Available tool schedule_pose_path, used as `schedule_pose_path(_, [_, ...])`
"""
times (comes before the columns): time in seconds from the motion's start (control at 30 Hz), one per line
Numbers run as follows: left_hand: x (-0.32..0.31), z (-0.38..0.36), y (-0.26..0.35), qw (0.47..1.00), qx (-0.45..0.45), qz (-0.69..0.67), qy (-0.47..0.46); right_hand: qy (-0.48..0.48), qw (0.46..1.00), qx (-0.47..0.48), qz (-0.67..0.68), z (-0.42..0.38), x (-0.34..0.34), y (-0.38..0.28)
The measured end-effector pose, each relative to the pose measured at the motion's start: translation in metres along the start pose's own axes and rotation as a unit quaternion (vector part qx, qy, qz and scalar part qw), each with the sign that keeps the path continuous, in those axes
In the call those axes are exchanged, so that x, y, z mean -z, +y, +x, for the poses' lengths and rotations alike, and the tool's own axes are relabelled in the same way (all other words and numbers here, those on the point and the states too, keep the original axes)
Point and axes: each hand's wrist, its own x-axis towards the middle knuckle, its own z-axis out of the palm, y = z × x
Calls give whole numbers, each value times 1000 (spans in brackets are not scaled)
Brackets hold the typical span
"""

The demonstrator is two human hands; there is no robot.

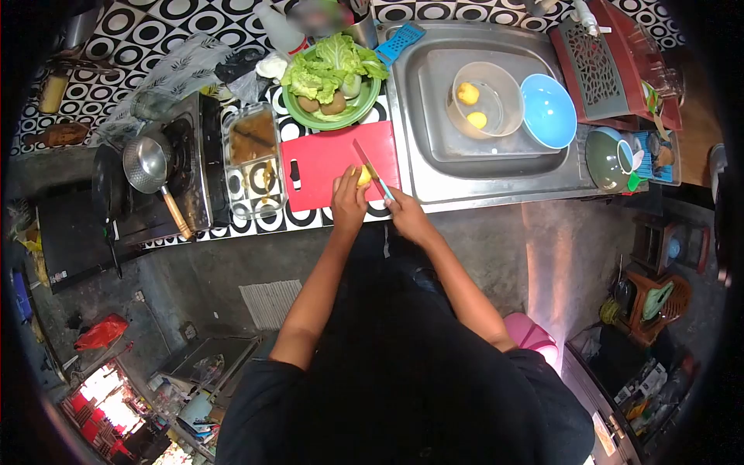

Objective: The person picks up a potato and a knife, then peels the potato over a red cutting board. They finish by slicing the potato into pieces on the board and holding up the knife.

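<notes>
A red cutting board point(322, 164) lies on the patterned counter. Over its lower right part, my left hand point(349, 194) holds a small yellow piece of food point(363, 176) with its fingertips. My right hand point(406, 214) grips the light blue handle of a knife point(369, 163), whose blade points up and left, right beside the yellow piece. Behind the board stands a green bowl point(332, 124) with lettuce point(333, 66) and brown round items point(328, 104). In the sink, a clear tub point(500, 97) holds two yellow pieces point(477, 120).
A blue bowl point(549, 111) sits beside the tub in the metal sink point(434, 167). Left of the board are a clear divided container point(254, 155) and a stove with a perforated metal ladle point(147, 163). A blue grater point(401, 43) lies behind, and a red rack point(593, 70) stands at right.
</notes>
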Motion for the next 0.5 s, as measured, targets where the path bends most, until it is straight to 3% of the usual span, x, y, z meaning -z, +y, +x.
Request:
schedule_pose_path(0.27, [5, 3, 3, 999, 17, -20, -18, 102, 987, 126, 7, 15, -22, 41])
schedule_pose_path(0.37, [11, -1, 1, 999, 29, -30, -34, 73, 994, 69, 42, 12, -14, 37])
schedule_pose_path(0.5, [18, 5, 7, 997, 41, -34, -60, 87, 991, 101, 30, 1, -10, 27])
